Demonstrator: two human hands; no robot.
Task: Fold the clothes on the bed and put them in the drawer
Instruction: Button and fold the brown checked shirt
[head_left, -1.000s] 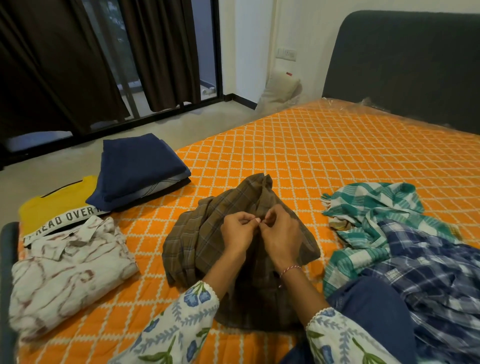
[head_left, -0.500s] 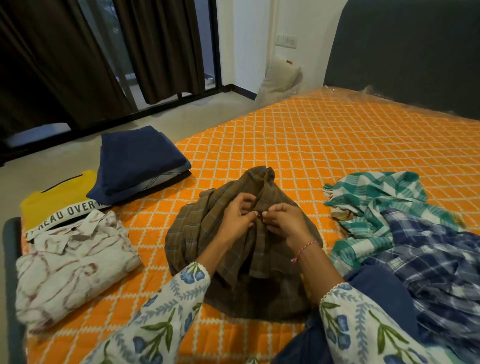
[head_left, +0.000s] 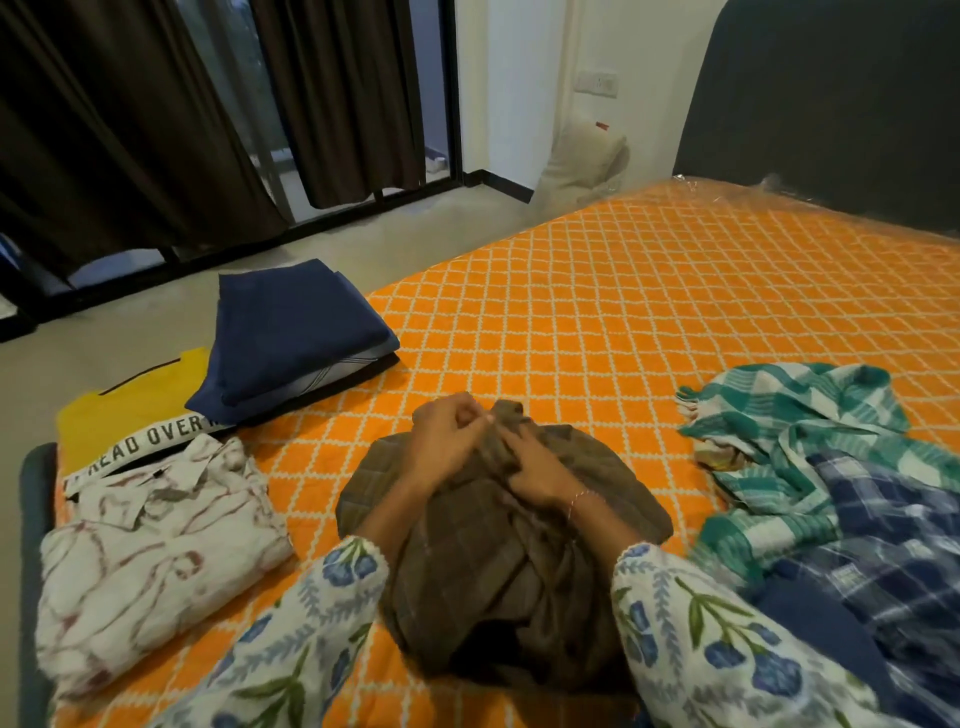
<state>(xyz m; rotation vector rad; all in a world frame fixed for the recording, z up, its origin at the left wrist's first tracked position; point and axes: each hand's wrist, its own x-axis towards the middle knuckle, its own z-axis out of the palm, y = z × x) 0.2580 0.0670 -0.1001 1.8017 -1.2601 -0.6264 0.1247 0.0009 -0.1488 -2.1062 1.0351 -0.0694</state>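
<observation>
The brown checked shirt (head_left: 498, 530) lies bunched on the near middle of the bed (head_left: 649, 312), on the orange lattice-pattern cover. Its long axis runs from the near edge away toward the headboard (head_left: 831, 104), with a gathered peak of cloth at the far end. The left hand (head_left: 449, 439) has its fingers curled and pinches that peak. The right hand (head_left: 537, 467) grips the fabric just beside it, fingers pressed into the folds; the two hands are almost touching.

At the left edge of the bed sit three folded items: a white marbled shirt (head_left: 150, 551) nearest, a yellow T-shirt (head_left: 119, 421) with white lettering behind it, and a navy garment (head_left: 291, 332) overlapping the yellow one's far corner. On the right lie two unfolded items: a teal checked cloth (head_left: 789, 431) and a blue plaid shirt (head_left: 893, 545) partly on top of it.

Beyond the bed, a grey floor (head_left: 156, 322) runs to dark brown curtains (head_left: 130, 130) over glazed doors. A pale sack (head_left: 582, 161) leans against the white wall by the headboard.
</observation>
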